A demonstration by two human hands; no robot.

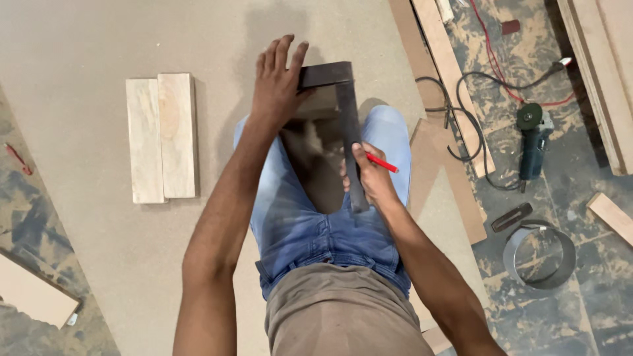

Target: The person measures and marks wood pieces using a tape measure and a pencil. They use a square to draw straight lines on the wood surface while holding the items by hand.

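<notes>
Between my knees, near the middle of the frame, lies the metal square (347,125), flat on the big brown board (79,59) I am kneeling on. Its long blade runs from upper middle down toward my lap, nearly straight up and down in the picture; its short arm turns off to the left at the top.

My left hand (277,86) is pressed on that short arm, fingers spread flat and pointing up the frame, gripping nothing, only holding the square down. My right hand (369,178) sits at the lower end of the blade, on its right side, fingers curled closed around a red pencil (382,163) whose visible end points right and slightly down. So the blade's edge lies just left of my right fingers, touching them, and the right hand is the nearer one to the line along that edge.

Left of my left arm, two pale wood blocks (162,137) lie side by side, long sides touching, standing up and down in the frame.

At the right, off the board, a grinder (533,138) lies on the dusty floor with its black cord looped beside it. Lower right sits a bent metal ring (539,256), open and holding nothing that I can see.
</notes>
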